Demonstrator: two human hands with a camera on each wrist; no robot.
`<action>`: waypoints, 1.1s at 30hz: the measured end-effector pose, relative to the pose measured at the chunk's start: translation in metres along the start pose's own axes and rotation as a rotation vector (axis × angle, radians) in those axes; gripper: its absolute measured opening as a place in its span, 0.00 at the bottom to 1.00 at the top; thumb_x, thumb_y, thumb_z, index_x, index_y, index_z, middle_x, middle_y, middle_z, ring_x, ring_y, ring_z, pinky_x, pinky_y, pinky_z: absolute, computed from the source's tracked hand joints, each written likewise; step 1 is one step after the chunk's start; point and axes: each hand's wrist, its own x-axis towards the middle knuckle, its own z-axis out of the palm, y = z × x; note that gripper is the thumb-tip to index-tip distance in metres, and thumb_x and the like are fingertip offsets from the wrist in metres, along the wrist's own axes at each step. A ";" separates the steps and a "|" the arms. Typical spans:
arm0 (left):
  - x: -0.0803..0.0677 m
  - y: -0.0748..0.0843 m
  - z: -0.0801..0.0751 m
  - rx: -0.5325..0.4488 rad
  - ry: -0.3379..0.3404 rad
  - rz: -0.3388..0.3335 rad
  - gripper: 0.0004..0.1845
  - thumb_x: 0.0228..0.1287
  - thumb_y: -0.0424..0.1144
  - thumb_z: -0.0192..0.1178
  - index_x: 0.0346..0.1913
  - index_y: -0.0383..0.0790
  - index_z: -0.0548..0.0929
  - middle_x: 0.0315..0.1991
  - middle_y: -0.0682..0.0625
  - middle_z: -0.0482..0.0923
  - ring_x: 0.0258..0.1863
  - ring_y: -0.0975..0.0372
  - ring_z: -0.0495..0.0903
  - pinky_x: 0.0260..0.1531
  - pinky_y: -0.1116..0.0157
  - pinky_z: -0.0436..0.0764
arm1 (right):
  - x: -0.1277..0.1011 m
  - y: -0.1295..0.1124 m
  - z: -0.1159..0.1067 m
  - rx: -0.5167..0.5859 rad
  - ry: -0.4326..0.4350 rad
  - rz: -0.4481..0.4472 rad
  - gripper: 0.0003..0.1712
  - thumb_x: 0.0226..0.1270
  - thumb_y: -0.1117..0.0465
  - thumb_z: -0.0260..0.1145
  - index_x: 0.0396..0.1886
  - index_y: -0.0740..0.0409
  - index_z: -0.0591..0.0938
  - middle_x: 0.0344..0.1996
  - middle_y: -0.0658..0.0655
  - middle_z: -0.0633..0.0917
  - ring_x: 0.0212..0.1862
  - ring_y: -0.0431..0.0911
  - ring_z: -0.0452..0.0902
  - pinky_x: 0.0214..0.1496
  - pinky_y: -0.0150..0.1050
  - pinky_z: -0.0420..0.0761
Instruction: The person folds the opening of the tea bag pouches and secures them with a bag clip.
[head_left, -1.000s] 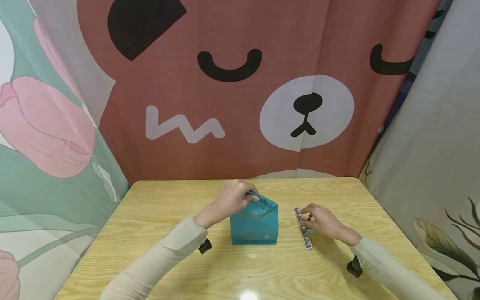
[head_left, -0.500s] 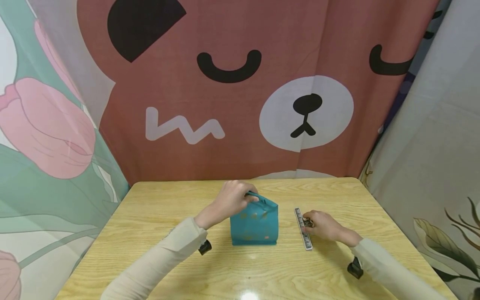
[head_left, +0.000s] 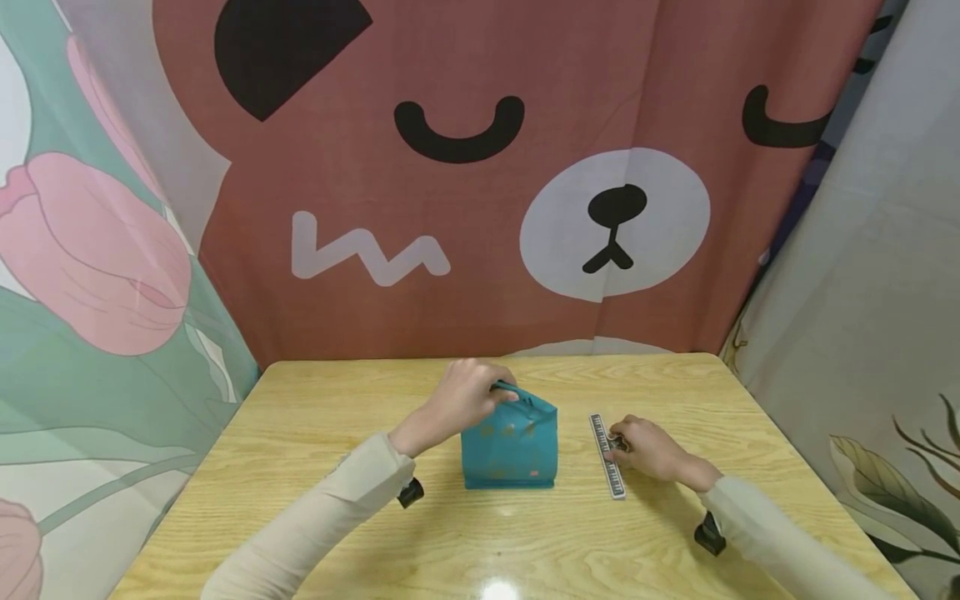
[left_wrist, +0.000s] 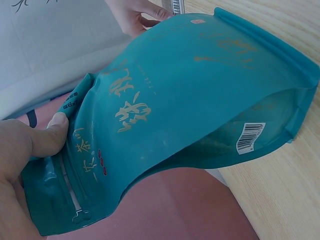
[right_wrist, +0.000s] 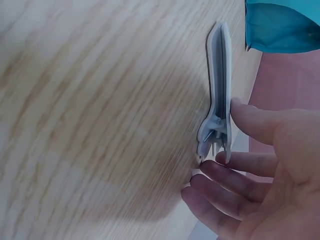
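Note:
A teal stand-up pouch (head_left: 510, 457) with gold lettering stands upright mid-table. My left hand (head_left: 468, 393) grips its top edge; the left wrist view shows the thumb (left_wrist: 55, 131) pressing on the front while the other fingers are mostly hidden behind. To the pouch's right, a long white bag clip (head_left: 602, 440) with a black-and-white pattern lies on the wood. My right hand (head_left: 652, 450) pinches the clip's handle part between thumb and fingertips. In the right wrist view the clip's grey long arms and metal spring show beside the thumb (right_wrist: 255, 122).
Both hands work over a light wooden table (head_left: 337, 542). A bear-print curtain (head_left: 450, 317) hangs right behind its far edge, with a floral curtain (head_left: 90, 367) at the left and another at the right. Small dark wrist cameras show below both sleeves.
The right hand's fingers have closed in on the clip's handle part, and the hand has drawn slightly to the right. The left hand and pouch have stayed in place.

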 end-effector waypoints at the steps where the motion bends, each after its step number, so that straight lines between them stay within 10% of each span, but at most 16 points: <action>1: 0.000 0.000 0.000 0.001 0.000 -0.001 0.04 0.61 0.39 0.70 0.35 0.43 0.90 0.29 0.54 0.87 0.22 0.69 0.80 0.25 0.72 0.76 | 0.000 0.001 0.000 -0.004 0.001 0.003 0.23 0.62 0.58 0.74 0.45 0.74 0.83 0.37 0.62 0.82 0.35 0.48 0.77 0.37 0.44 0.79; 33: 0.000 -0.002 0.002 -0.018 0.014 0.005 0.03 0.60 0.39 0.71 0.34 0.44 0.90 0.29 0.55 0.87 0.22 0.70 0.80 0.26 0.72 0.77 | 0.002 0.013 -0.003 0.080 0.023 0.026 0.19 0.62 0.57 0.74 0.45 0.66 0.83 0.33 0.54 0.86 0.33 0.42 0.80 0.31 0.37 0.78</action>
